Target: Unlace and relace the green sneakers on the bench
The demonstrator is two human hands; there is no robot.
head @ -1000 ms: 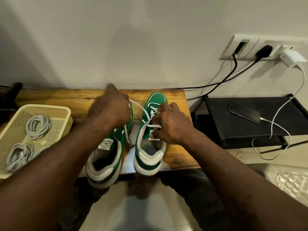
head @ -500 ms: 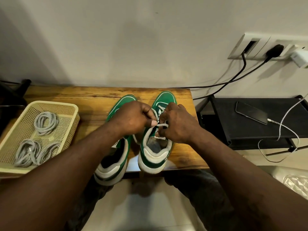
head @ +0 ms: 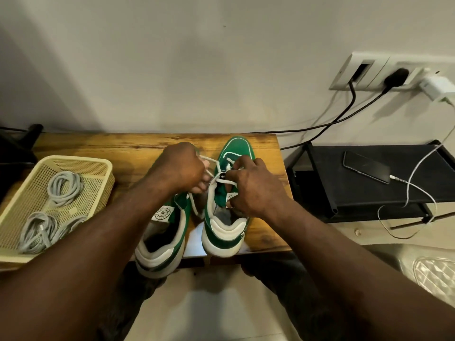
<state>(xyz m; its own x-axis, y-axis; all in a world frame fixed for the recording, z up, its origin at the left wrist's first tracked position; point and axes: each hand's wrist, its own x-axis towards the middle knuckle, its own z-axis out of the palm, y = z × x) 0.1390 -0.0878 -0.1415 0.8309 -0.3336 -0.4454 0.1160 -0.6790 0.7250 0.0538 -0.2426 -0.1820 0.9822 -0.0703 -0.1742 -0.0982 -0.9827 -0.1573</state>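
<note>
Left hand (head: 181, 168) drew gripped lace (head: 208, 158) left of sneaker (head: 236, 146).

Wooden bench (head: 110, 146) against pale wall (head: 172, 57)

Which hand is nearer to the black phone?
Right. The right hand holds the right sneaker, closer to the phone; the left hand pinches the lace farther left, over the left sneaker.
</note>
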